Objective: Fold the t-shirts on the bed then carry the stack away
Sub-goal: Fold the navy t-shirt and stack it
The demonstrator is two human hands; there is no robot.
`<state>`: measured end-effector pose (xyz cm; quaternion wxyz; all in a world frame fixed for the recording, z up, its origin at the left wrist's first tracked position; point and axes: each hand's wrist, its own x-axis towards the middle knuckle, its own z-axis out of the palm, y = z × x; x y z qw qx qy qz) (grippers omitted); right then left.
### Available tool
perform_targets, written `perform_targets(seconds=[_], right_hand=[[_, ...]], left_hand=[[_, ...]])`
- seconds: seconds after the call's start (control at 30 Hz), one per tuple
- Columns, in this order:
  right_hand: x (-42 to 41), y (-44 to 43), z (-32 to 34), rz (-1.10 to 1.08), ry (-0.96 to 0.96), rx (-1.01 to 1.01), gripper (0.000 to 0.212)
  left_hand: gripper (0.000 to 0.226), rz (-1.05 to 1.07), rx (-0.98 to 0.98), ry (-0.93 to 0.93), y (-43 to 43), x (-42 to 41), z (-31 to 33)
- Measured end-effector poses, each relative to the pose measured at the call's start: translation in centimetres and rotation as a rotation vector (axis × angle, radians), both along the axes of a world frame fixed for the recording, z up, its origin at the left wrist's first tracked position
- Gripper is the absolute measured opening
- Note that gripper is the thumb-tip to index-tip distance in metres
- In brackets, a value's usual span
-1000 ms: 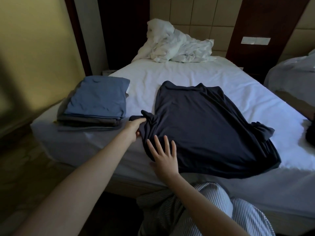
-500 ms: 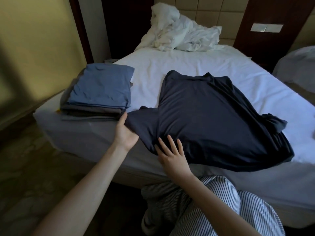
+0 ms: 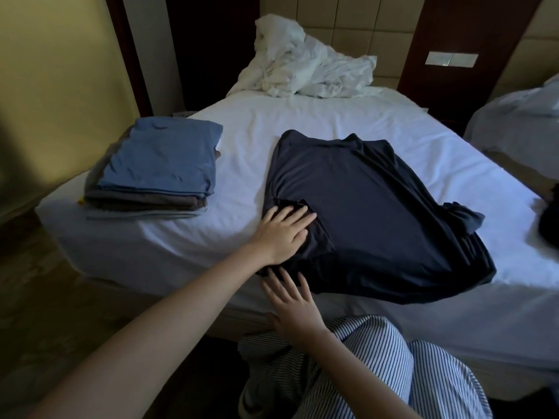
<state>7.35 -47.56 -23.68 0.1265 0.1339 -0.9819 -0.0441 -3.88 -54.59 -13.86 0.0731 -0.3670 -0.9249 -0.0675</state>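
A dark navy t-shirt (image 3: 372,213) lies spread on the white bed (image 3: 302,122), its near left sleeve folded in over the body. My left hand (image 3: 282,232) rests flat on that folded sleeve, fingers apart. My right hand (image 3: 295,309) lies flat at the bed's near edge, fingertips touching the shirt's lower left corner. A stack of folded t-shirts (image 3: 157,167), blue on top and grey below, sits at the bed's left corner.
A crumpled white duvet (image 3: 305,68) is heaped at the head of the bed. A second bed (image 3: 520,122) stands at the right. Something dark (image 3: 550,225) shows at the right frame edge. My striped trousers (image 3: 372,373) are against the near bed edge.
My left hand pulled the crumpled sleeve out to the left, then folded it over onto the shirt's body and now presses it flat. My right hand slid back toward the bed's edge.
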Motion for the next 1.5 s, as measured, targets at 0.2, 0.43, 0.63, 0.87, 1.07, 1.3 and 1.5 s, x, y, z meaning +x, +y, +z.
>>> perform_targets(seconds=[0.2, 0.43, 0.63, 0.87, 1.07, 1.3, 1.5], right_hand=[[0.3, 0.4, -0.1, 0.016, 0.030, -0.001, 0.061], [2.0, 4.2, 1.6, 0.094, 0.209, -0.063, 0.046], [4.3, 12.6, 5.2, -0.109, 0.492, -0.235, 0.035], [6.4, 24.7, 8.9, -0.874, 0.488, -0.662, 0.045], [6.4, 27.4, 7.7, -0.897, 0.428, -0.979, 0.021], [9.8, 24.5, 7.1, -1.081, 0.680, -1.349, 0.026], [9.7, 24.2, 6.9, -0.893, 0.695, -1.741, 0.019]], left_hand=[[0.056, 0.043, -0.056, -0.099, 2.8, -0.9, 1.2], [0.053, 0.104, -0.018, -0.166, 3.5, 0.8, 0.8], [0.048, -0.050, 0.082, -0.241, 8.2, 3.9, 2.0], [0.032, -0.275, 0.362, -0.458, 17.8, 5.0, 5.8], [0.032, -0.250, 0.416, -0.461, 26.4, 4.8, 6.9], [0.039, -0.234, -0.233, -0.249, 33.2, 3.8, 7.3], [0.028, -0.544, 0.103, -0.607, 36.1, 4.1, 9.3]])
